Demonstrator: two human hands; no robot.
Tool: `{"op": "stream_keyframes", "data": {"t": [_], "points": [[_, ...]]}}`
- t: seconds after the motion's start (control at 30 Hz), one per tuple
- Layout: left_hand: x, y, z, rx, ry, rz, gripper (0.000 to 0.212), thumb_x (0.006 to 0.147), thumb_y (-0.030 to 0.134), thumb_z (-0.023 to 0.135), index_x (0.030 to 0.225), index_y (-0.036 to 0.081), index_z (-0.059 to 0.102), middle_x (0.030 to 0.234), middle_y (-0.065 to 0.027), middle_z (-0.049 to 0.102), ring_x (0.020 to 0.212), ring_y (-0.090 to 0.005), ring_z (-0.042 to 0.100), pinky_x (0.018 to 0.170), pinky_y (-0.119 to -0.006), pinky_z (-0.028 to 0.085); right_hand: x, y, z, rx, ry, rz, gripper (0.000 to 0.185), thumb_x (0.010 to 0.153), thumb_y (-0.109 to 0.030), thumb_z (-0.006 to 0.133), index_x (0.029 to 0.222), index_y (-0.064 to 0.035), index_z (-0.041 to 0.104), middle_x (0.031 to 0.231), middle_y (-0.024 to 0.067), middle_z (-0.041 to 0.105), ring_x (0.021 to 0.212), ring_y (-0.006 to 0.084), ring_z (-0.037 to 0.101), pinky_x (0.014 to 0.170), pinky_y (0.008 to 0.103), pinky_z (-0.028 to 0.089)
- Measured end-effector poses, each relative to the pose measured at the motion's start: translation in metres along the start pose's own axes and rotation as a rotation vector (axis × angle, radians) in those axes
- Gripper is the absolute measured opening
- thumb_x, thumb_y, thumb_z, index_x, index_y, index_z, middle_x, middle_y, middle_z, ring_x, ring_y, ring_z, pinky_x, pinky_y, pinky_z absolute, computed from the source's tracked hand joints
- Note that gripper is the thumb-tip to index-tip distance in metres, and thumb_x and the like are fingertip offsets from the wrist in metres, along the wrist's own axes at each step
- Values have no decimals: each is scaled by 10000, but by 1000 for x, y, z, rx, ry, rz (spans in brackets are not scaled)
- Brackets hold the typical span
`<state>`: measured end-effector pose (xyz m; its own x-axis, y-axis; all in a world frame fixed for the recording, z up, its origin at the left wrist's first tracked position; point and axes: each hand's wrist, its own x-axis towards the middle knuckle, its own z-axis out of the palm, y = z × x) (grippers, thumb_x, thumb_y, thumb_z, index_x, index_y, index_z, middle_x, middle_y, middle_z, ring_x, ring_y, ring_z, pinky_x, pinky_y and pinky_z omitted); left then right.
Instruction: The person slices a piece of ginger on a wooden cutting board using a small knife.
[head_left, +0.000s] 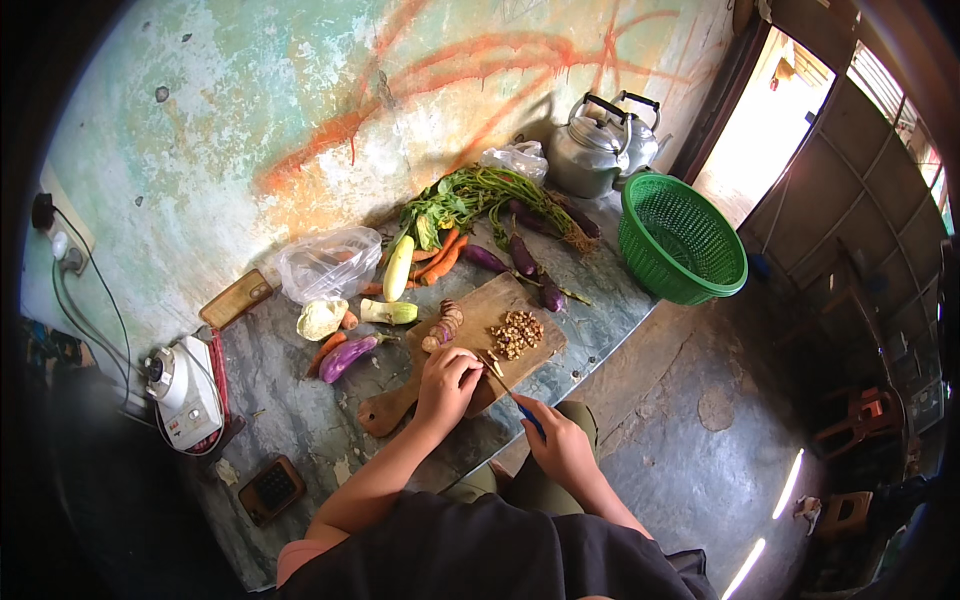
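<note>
A wooden cutting board with a handle lies slantwise on the stone-topped table. My right hand grips the blue handle of a knife, its blade angled over the board. Close to the blade, the curled fingers of my left hand press on a small vegetable piece, mostly hidden beneath them. Pale cut strips lie just beyond the fingertips. Farther up the board are a heap of small browned dice and an overlapping row of round slices with purple skin, apparently eggplant.
Behind the board lie purple eggplants, carrots, a pale green squash and leafy greens. A green plastic basket stands at the table's right end, near aluminium kettles. Cauliflower, a phone and a white appliance are leftward.
</note>
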<state>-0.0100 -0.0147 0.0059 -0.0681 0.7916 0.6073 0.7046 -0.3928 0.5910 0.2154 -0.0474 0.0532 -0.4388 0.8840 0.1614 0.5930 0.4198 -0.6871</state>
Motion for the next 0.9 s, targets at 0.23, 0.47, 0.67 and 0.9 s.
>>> {"op": "stream_keyframes", "data": {"t": [0.23, 0.47, 0.67, 0.9], "points": [[-1, -3, 2, -2, 9, 1, 125, 832, 13, 760, 893, 35, 652, 970, -88, 683, 959, -330, 646, 855, -436, 514, 3, -3, 4, -9, 8, -5, 391, 1004, -159, 599, 1393, -205, 594, 1043, 176, 725, 863, 394, 711, 717, 481, 570], [-1, -4, 0, -10, -22, 2, 182, 797, -29, 775, 903, 40, 645, 987, -104, 691, 980, -332, 650, 874, -435, 510, 22, -1, 12, -19, -7, -4, 376, 998, -146, 596, 1373, -172, 598, 1066, 198, 726, 898, 419, 706, 741, 495, 567], [1, -1, -1, -9, -12, 26, 205, 785, -45, 782, 902, 41, 637, 978, -106, 688, 963, -331, 657, 860, -434, 516, 32, -4, 11, 20, -48, 56, 363, 993, -152, 618, 1356, -155, 620, 1103, 227, 727, 932, 445, 697, 772, 500, 559], [1, -3, 0, 18, -12, 39, 220, 780, -18, 794, 930, 46, 646, 968, -103, 687, 959, -332, 660, 862, -438, 519, 30, -2, 7, 71, -55, 78, 387, 990, -132, 620, 1376, -152, 610, 1107, 233, 724, 984, 436, 696, 817, 476, 559]]}}
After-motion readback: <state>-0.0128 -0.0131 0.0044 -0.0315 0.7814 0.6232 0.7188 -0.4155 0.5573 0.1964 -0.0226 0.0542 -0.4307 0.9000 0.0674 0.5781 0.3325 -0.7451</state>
